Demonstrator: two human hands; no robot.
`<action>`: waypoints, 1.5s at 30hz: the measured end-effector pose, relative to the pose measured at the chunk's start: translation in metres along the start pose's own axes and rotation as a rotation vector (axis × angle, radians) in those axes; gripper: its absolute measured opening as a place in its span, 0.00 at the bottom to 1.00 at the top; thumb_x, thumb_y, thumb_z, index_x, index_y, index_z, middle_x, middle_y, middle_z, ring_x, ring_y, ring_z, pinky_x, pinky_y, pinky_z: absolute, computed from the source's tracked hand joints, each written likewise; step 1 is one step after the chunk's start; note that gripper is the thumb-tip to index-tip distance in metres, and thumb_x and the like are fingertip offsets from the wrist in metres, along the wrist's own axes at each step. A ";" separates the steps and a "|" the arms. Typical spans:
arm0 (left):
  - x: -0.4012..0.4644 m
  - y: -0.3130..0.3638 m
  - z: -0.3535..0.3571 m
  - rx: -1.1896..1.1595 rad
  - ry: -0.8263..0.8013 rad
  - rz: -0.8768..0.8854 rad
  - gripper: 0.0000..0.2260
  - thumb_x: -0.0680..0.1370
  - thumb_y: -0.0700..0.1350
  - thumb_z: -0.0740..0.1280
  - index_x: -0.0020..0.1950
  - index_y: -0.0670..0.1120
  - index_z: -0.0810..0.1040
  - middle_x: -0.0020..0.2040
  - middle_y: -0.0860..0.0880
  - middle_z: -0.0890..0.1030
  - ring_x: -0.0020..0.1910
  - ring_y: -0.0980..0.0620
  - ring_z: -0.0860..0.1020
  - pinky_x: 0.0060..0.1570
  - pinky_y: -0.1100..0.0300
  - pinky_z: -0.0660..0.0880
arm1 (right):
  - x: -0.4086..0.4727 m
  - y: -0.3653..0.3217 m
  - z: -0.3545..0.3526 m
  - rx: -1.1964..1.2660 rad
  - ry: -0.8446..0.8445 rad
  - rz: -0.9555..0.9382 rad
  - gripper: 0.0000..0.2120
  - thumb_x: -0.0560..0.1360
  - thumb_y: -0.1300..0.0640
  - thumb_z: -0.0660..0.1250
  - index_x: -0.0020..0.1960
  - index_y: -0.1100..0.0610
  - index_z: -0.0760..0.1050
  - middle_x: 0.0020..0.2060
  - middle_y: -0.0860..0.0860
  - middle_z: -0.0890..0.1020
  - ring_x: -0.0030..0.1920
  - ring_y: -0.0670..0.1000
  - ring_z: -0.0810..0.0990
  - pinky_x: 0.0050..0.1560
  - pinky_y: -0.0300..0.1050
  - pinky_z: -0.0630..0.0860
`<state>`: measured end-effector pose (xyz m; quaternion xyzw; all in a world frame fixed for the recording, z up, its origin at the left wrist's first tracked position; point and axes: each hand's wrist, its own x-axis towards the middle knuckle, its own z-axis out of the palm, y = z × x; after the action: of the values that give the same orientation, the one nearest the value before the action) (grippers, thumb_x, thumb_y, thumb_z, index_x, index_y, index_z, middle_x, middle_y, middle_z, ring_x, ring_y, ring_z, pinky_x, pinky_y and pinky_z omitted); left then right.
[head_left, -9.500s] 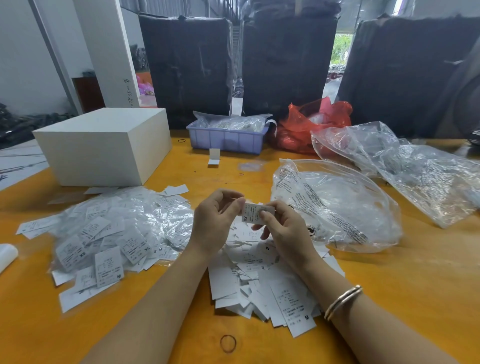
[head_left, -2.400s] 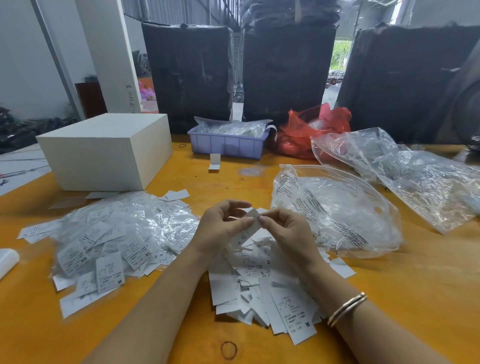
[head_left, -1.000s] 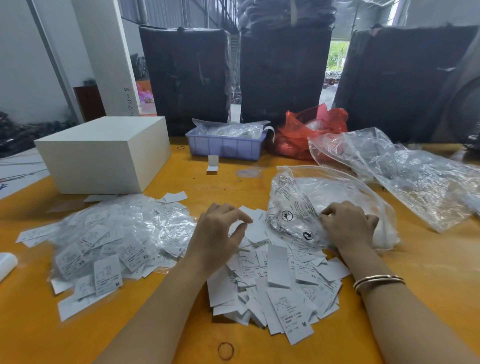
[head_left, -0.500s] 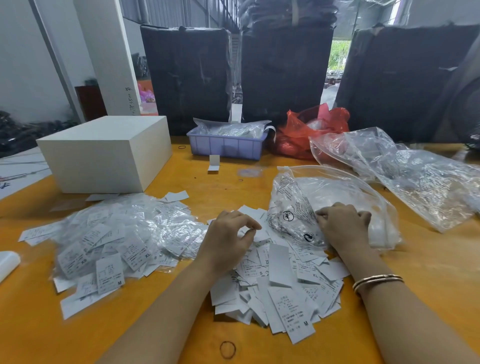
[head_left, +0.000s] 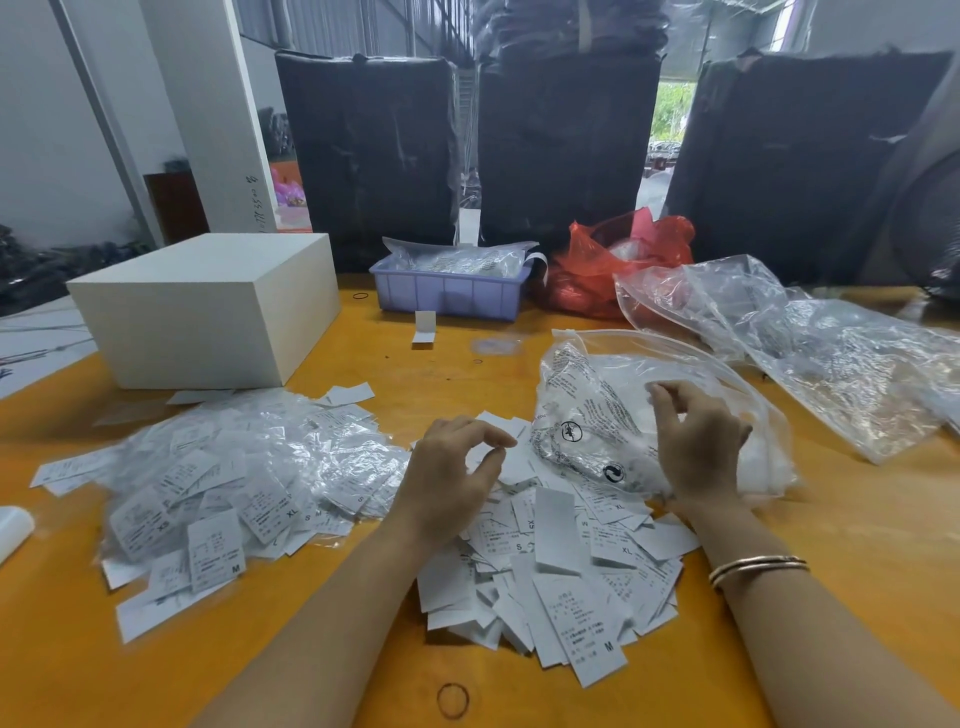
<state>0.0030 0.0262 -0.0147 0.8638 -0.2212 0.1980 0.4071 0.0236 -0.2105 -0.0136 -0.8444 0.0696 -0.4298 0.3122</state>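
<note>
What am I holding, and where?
Left hand holds nothing above the loose tags. Right hand touches the clear bag; whether it grips cannot be told.

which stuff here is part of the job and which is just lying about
In use: loose pile of white paper labels under the left hand; clear printed plastic bag at the right hand.
Lying about: white rectangular box; lilac plastic tray; red plastic bag; brown rubber band.

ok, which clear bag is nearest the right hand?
The clear bag with black print and recycling marks, next to the loose labels; the right hand is right over it. The crumpled bags lie farther right.
</note>
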 end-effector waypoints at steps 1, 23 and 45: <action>0.001 0.002 -0.001 -0.042 0.011 -0.017 0.07 0.76 0.39 0.67 0.50 0.50 0.81 0.47 0.57 0.79 0.53 0.55 0.74 0.50 0.71 0.67 | -0.001 -0.005 -0.001 0.120 -0.001 -0.032 0.07 0.78 0.59 0.64 0.48 0.58 0.80 0.38 0.54 0.83 0.40 0.55 0.80 0.45 0.45 0.69; 0.009 0.000 -0.008 -0.582 -0.040 -0.317 0.03 0.73 0.39 0.71 0.44 0.44 0.79 0.40 0.49 0.83 0.39 0.59 0.80 0.38 0.70 0.74 | -0.041 -0.068 0.017 0.940 -0.487 0.089 0.28 0.74 0.72 0.63 0.66 0.48 0.63 0.42 0.56 0.78 0.40 0.52 0.83 0.44 0.39 0.77; 0.011 0.000 -0.018 -0.884 0.121 -0.425 0.09 0.77 0.33 0.62 0.48 0.46 0.77 0.37 0.52 0.83 0.41 0.56 0.81 0.41 0.62 0.78 | -0.044 -0.061 0.019 0.547 -0.395 0.030 0.19 0.76 0.69 0.60 0.57 0.49 0.76 0.40 0.59 0.83 0.33 0.50 0.80 0.37 0.44 0.77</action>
<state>0.0096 0.0378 0.0015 0.6214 -0.0792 0.0477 0.7780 0.0023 -0.1362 -0.0161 -0.7952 -0.0976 -0.2560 0.5409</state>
